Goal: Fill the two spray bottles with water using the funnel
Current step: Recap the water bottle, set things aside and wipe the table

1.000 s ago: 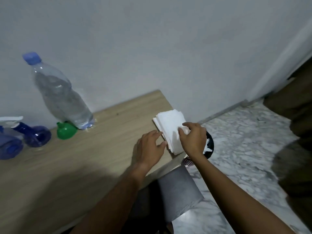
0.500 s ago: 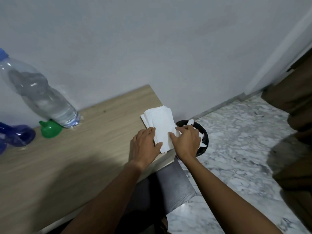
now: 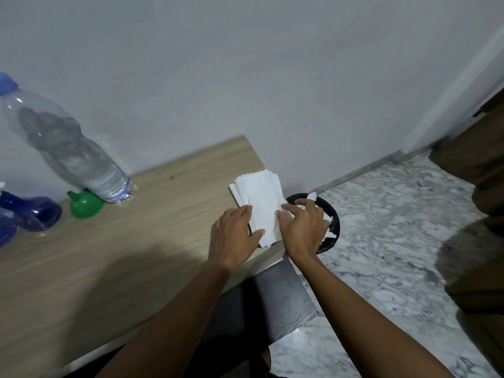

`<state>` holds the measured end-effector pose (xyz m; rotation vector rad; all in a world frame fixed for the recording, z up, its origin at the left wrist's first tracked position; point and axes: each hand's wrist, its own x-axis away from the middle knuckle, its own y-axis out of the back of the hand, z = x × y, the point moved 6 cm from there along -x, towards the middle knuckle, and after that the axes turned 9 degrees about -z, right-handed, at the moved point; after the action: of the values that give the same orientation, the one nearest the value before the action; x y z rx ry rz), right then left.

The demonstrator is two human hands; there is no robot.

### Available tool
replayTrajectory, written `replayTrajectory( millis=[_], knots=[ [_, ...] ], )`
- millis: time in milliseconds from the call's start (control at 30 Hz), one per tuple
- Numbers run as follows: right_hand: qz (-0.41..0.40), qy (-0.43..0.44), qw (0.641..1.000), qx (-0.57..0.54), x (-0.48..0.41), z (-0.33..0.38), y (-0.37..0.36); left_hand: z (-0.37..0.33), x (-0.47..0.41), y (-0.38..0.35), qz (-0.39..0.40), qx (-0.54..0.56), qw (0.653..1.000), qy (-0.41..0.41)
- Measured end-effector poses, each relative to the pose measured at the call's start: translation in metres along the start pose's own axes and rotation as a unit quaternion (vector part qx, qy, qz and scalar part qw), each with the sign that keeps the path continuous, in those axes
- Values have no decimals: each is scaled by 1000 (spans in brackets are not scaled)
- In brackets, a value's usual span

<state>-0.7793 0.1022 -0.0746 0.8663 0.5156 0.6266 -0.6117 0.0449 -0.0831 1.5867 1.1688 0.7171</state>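
Note:
A green funnel (image 3: 86, 205) sits mouth down at the back left of the wooden table (image 3: 114, 257). Behind it stands a clear water bottle (image 3: 65, 148) with a blue cap. Two blue spray bottles (image 3: 30, 214) show partly at the left edge. At the table's right corner lies a stack of white tissues (image 3: 260, 203). My left hand (image 3: 236, 236) rests flat on the stack's near left side. My right hand (image 3: 302, 227) has its fingertips on the stack's right edge. I cannot tell whether it pinches a sheet.
A black waste bin (image 3: 331, 227) with white paper scraps stands on the marble floor just right of the table corner, under my right hand. A dark table side panel (image 3: 283, 296) runs below the corner. A brown wooden door (image 3: 474, 170) fills the far right.
The view has swung back left, so the bottles and funnel show more fully again. Both hands have stayed on the tissue stack, the right one shifting slightly along its right edge.

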Motion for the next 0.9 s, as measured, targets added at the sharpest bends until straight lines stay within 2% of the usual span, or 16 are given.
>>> replayTrajectory(
  millis=[233, 567, 767, 900],
  knots=[
    [-27, -10, 994, -102, -2, 4, 3, 2, -2, -1, 0, 14, 1000, 8],
    [-35, -71, 962, -263, -9, 10, 12, 2, -3, 2, -12, 29, 999, 4],
    [-36, -90, 954, -282, -12, 9, 15, 2, -2, 1, 0, 12, 1000, 3],
    [1, -95, 961, -260, -15, 8, 11, -2, -3, -1, 11, -6, 1000, 3]
  ],
)
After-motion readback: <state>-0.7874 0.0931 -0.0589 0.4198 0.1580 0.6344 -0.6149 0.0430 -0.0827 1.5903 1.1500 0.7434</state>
